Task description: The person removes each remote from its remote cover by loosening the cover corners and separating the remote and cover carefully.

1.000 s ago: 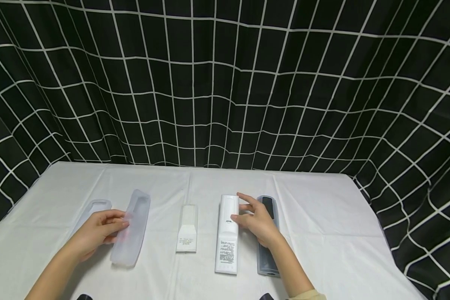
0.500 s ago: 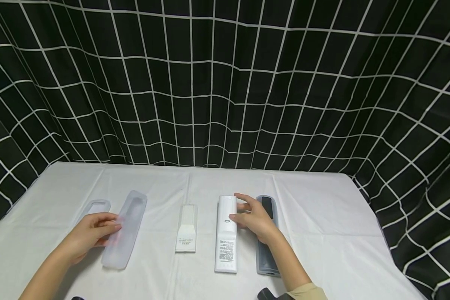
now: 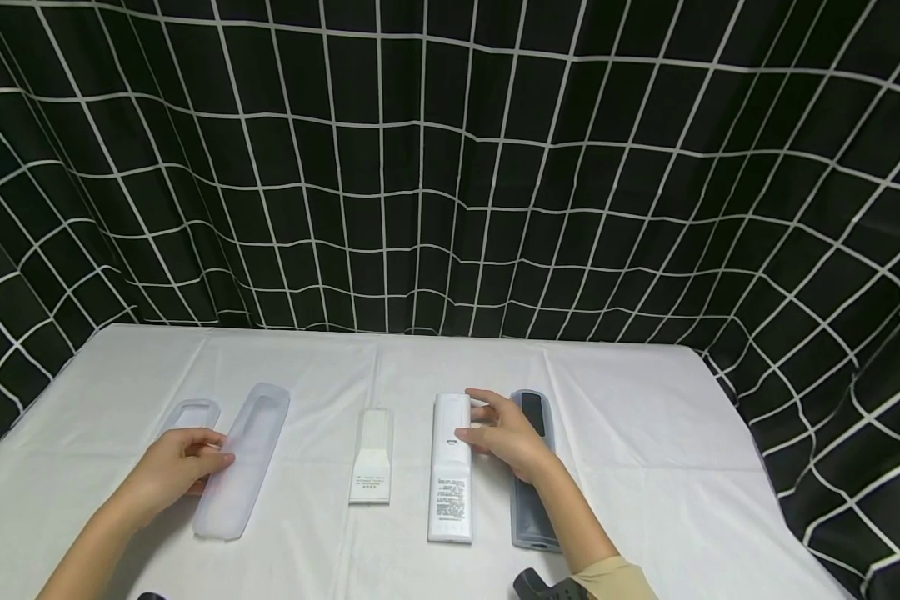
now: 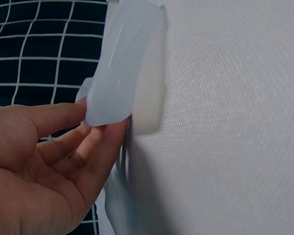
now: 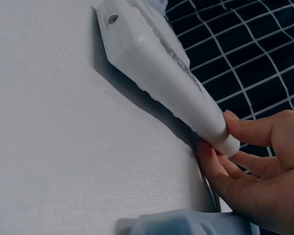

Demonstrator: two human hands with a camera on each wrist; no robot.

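My left hand (image 3: 176, 471) pinches the edge of a long translucent silicone remote cover (image 3: 243, 467) between thumb and fingers. In the left wrist view this cover (image 4: 122, 63) is held close above the cloth. My right hand (image 3: 512, 440) grips a long white remote control (image 3: 451, 467) by its far end, thumb on top and fingers at its side. Its back, with a printed label, faces up. From the right wrist view, the remote (image 5: 171, 73) lies along the cloth, its gripped end seemingly slightly raised. My fingertips partly hide that end.
A second translucent cover (image 3: 195, 410) lies behind my left hand, partly hidden. Between my hands is a shorter white remote (image 3: 372, 467), label up. Under my right forearm lies a dark remote in a translucent cover (image 3: 532, 412). Behind the white tablecloth (image 3: 615, 400) hangs a black checked curtain (image 3: 420, 167).
My left hand has moved left and slightly down with the silicone cover, which now leans more. The white remote in my right hand has shifted a little left.
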